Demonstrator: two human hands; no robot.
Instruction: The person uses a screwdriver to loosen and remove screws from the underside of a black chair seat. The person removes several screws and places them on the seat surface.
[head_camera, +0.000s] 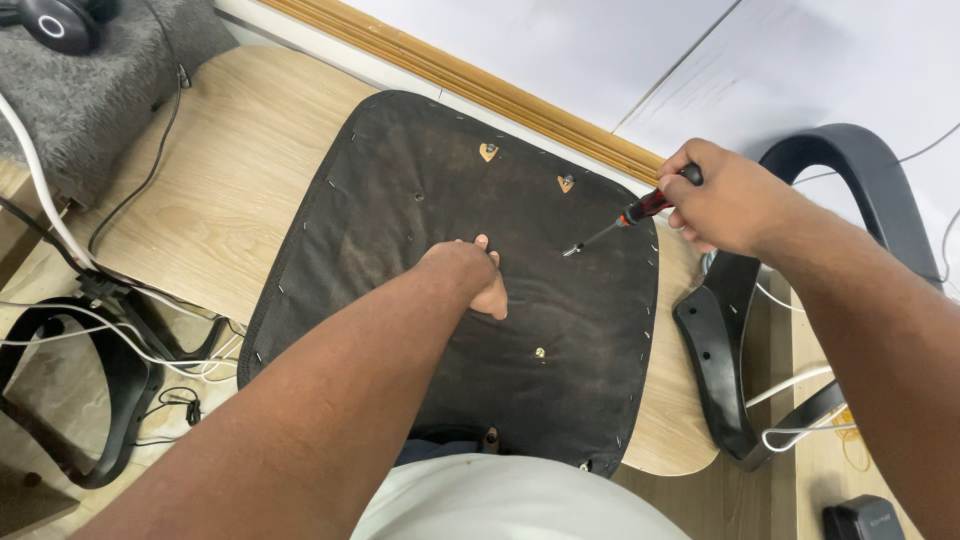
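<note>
Head view: two hands work on an upturned chair seat on a wooden table.

A black armrest (95, 400) lies at the far left. The left hand (470, 275) presses flat and open on the black chair seat (430, 190), which lies in the middle of the table (230, 170). The right hand (725, 195) is closed around a red-and-black screwdriver (630, 215), with its tip on the seat fabric. Another armrest (720, 350) lies just right.

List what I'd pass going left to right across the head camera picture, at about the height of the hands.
Grey fuzzy cloth → black fabric-covered seat underside → left hand pressing on it → red-and-black screwdriver → right hand gripping it → black curved plastic armrest.
</note>
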